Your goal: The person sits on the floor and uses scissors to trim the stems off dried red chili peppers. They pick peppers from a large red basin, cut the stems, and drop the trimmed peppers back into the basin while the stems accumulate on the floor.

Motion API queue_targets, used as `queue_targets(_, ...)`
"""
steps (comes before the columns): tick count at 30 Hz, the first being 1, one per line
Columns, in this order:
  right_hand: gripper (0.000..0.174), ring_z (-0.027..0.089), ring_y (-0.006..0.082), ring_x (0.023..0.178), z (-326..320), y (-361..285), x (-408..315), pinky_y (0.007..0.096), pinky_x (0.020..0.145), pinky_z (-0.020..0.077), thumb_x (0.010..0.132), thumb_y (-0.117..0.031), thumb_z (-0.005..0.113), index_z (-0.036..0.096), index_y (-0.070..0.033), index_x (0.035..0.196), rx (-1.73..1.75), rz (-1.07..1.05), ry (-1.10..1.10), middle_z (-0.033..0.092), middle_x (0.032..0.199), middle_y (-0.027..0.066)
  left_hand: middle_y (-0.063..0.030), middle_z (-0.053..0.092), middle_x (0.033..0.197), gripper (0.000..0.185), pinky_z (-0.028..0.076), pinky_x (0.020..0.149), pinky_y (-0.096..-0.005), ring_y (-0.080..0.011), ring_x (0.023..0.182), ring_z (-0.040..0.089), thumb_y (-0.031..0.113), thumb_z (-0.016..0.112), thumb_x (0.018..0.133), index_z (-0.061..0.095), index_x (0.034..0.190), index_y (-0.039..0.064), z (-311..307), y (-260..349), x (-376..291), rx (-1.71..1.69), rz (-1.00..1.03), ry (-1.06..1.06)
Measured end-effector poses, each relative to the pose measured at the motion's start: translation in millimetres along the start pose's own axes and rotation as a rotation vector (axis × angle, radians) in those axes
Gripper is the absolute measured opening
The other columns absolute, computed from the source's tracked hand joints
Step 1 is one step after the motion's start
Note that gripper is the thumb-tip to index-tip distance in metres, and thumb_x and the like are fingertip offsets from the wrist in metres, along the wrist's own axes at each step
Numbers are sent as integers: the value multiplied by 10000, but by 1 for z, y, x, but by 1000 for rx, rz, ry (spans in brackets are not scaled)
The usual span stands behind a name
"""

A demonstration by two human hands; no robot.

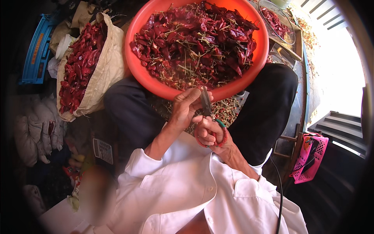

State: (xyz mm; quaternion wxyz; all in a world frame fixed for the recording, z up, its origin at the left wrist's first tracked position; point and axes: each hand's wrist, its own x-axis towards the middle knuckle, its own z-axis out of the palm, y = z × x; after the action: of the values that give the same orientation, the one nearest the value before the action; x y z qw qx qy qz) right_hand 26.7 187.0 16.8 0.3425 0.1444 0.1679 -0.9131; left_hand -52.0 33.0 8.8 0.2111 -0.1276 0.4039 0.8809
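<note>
My right hand [212, 133] grips a pair of scissors [206, 102] by its handles, which are wrapped in red and green. The dark blades point away from me and look closed or nearly so. Right beside them is my left hand [182, 109], thumb raised and fingers passing behind the blades; whether it pinches something small is hidden. Both hands are at the near rim of a large orange-red plastic basin [138, 77]. Dried red chili peppers [181, 38] fill the basin, with many loose stems [187, 68] among them on the near side.
A cloth sack [100, 79] of dried chilies leans by my left knee. Stem clippings [226, 109] lie on the floor between my legs. A calculator [102, 150] and a blue plastic crate [36, 49] are at left. Right are a pink basket [311, 158] and a black cable [279, 187].
</note>
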Motion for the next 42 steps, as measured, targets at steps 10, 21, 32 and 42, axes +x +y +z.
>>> queue_targets(10, 284, 354, 41, 440, 1, -13, 1, 218, 425, 277, 990, -229, 676, 687, -17, 1177, -110, -61, 86, 614, 698, -2, -156, 744, 1125, 303, 633, 849, -326, -229, 1018, 743, 202, 619, 1052, 665, 1251, -21, 9, 7, 10, 454, 140, -28)
queue_targets(21, 311, 506, 59, 513, 14, -26, -2, 275, 463, 374, 893, -227, 802, 734, 15, 1076, -1117, -364, 548, 590, 635, -3, -166, 743, 992, 217, 589, 734, -337, -194, 871, 733, 42, 654, 991, 674, 1187, -49, 9, 38, 3, 1283, 548, -119)
queue_targets(32, 252, 465, 35, 488, 29, -26, -8, 236, 428, 303, 904, -218, 787, 739, -18, 1050, -618, -108, 457, 654, 698, 16, -65, 729, 915, 214, 595, 702, -302, -125, 814, 704, 125, 611, 1048, 709, 1113, -54, 20, 24, -4, 738, 339, -26)
queue_targets(42, 423, 468, 63, 556, 11, -36, 19, 231, 495, 360, 1065, -385, 560, 665, 0, 1208, 25, -156, 59, 621, 761, -5, -91, 728, 994, 300, 605, 837, -295, -158, 881, 715, 237, 589, 1064, 660, 1222, -9, -1, 7, -11, 371, 110, 62)
